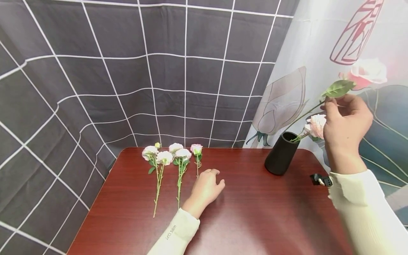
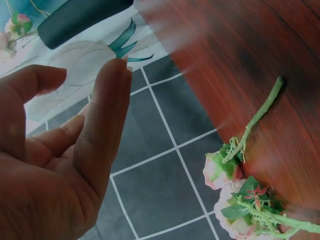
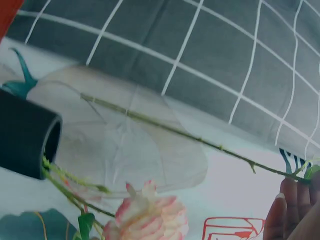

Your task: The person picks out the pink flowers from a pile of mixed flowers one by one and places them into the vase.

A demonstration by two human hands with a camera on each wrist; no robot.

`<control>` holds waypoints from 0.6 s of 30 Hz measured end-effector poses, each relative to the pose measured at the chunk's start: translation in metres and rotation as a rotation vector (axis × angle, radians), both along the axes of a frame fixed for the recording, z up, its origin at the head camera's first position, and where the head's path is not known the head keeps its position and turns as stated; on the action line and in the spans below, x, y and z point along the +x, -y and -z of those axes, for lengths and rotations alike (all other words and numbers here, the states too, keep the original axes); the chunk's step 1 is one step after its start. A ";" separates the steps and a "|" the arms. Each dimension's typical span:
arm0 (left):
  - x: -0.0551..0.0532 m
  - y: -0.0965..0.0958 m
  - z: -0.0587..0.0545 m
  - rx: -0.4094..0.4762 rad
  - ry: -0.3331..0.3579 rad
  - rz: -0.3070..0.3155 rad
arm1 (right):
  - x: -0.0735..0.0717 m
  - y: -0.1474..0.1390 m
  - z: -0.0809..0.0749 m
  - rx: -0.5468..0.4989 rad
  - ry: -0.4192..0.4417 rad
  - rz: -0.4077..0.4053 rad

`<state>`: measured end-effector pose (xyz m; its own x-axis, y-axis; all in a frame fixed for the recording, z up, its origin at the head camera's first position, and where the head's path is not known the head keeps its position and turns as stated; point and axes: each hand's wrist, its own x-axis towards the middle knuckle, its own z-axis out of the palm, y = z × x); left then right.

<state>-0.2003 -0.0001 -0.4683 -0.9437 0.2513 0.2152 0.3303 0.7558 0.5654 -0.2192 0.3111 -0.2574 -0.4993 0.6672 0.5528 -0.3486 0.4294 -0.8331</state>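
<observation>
My right hand (image 1: 349, 122) pinching a rose (image 1: 366, 75), stem (image 3: 190, 137) outside the vase (image 1: 280, 156), another bloom (image 1: 315, 125) leaning out, left hand (image 1: 205, 189) relaxed near flowers (image 1: 164, 158), gridded curtain (image 1: 169, 74) behind, sleeve (image 1: 183, 224) reading "Let's", rest unclear

The head view is brightly lit; the rose (image 1: 366, 76) is washed out at upper right. Pale sheen is noted on the table (image 1: 236, 230) at lower centre, soft shadow at lower right. Both wrist views are dimmer; the left hand (image 2: 55, 185) is shaded, the table edge hazed.
</observation>
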 end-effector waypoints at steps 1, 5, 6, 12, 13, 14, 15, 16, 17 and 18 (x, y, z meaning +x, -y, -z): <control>0.000 0.001 0.000 -0.010 -0.001 -0.002 | -0.001 -0.001 0.000 0.026 0.011 0.029; 0.000 0.003 0.001 -0.012 0.010 -0.006 | -0.008 -0.009 0.007 0.161 0.051 0.125; 0.001 0.004 0.001 -0.012 0.012 -0.008 | -0.010 -0.011 0.010 0.189 0.068 0.138; 0.003 0.007 0.001 -0.025 0.048 -0.025 | -0.021 -0.013 0.031 0.342 0.165 0.150; 0.003 0.008 0.000 -0.030 0.055 -0.028 | -0.022 -0.013 0.034 0.364 0.176 0.144; 0.004 0.008 0.000 -0.033 0.062 -0.030 | -0.023 -0.013 0.037 0.383 0.188 0.140; 0.004 0.009 0.000 -0.036 0.065 -0.033 | -0.024 -0.012 0.039 0.404 0.200 0.135; 0.004 0.009 -0.001 -0.037 0.068 -0.034 | -0.024 -0.012 0.041 0.424 0.206 0.129; 0.004 0.010 -0.001 -0.039 0.069 -0.036 | -0.025 -0.012 0.043 0.448 0.211 0.129; 0.004 0.010 -0.001 -0.042 0.067 -0.039 | -0.026 -0.011 0.045 0.472 0.209 0.127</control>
